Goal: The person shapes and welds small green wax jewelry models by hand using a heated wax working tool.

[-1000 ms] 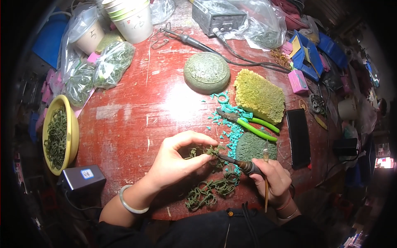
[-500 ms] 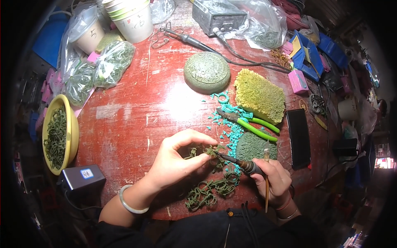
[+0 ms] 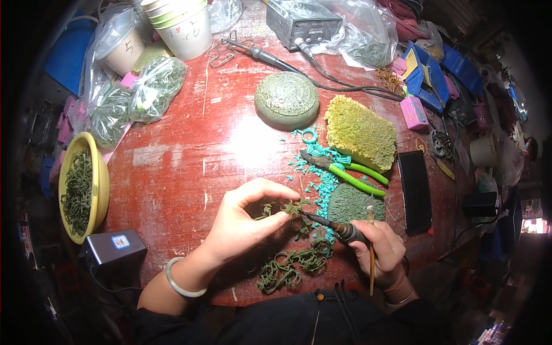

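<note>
Thumb and fingertips of my left hand [image 3: 238, 221] pinch a small dark green ring-like piece [image 3: 294, 208]. In my right hand [image 3: 379, 247] is a soldering iron [image 3: 345, 231], its pointed tip at or close to that piece; whether they touch I cannot tell. A thin brush [image 3: 372, 261] with a wooden handle stands upright between the same hand's fingers. Below the hands lies a loose heap of dark green ring pieces [image 3: 282, 273]. Just beyond the iron, turquoise scraps [image 3: 322, 198] are scattered beside a dark green sponge-like block [image 3: 356, 206].
Green-handled pliers [image 3: 351, 172] lie across the scraps, near a yellow-green sponge block [image 3: 361, 132] and a round speckled green block [image 3: 287, 100]. A black phone [image 3: 414, 192] is at right. Left are a yellow bowl [image 3: 103, 190] and a dark box [image 3: 118, 253]. A control box [image 3: 302, 26] stands behind.
Both hands hold nearly the same pose. My left hand and the piece in it have shifted very slightly; the iron's tip stays beside the piece.
</note>
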Tool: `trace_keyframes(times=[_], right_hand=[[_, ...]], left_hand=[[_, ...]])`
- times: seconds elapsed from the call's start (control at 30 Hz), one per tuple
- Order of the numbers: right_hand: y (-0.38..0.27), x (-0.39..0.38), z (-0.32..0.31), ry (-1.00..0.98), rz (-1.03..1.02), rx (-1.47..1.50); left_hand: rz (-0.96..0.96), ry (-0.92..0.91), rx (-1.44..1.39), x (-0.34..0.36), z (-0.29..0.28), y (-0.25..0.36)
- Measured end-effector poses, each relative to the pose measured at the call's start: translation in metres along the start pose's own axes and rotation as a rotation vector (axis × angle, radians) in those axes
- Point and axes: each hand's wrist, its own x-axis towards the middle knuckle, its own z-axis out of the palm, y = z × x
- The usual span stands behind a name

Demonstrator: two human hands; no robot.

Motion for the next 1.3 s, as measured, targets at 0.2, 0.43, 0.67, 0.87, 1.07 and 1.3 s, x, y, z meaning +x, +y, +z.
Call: trace_keyframes(times=[0.2,0.43,0.67,0.87,1.07,1.3], right_hand=[[0.001,-0.001,0.001,0.0,-0.02,-0.021],[0.0,0.0,-0.001,-0.021,-0.02,-0.055],[0.0,0.001,-0.001,-0.006,-0.013,0.011],[0.002,0.002,0.0,0.244,0.205,-0.273],[0.008,0.002,-0.004,0.313,0.235,-0.296],[-0.003,-0.003,-0.003,0.004,0.029,0.005]], left_hand=[[0.006,-0.001,-0.008,-0.001,0.0,-0.002],[-0.001,-0.007,-0.019,-0.001,-0.001,-0.002],[-0.009,-0.006,-0.017,0.0,0.0,-0.001],[0.047,-0.018,0.006,0.0,-0.002,-0.003],[0.087,-0.031,0.044,0.0,-0.002,-0.004],[0.023,-0.027,-0.027,-0.001,-0.001,-0.004]])
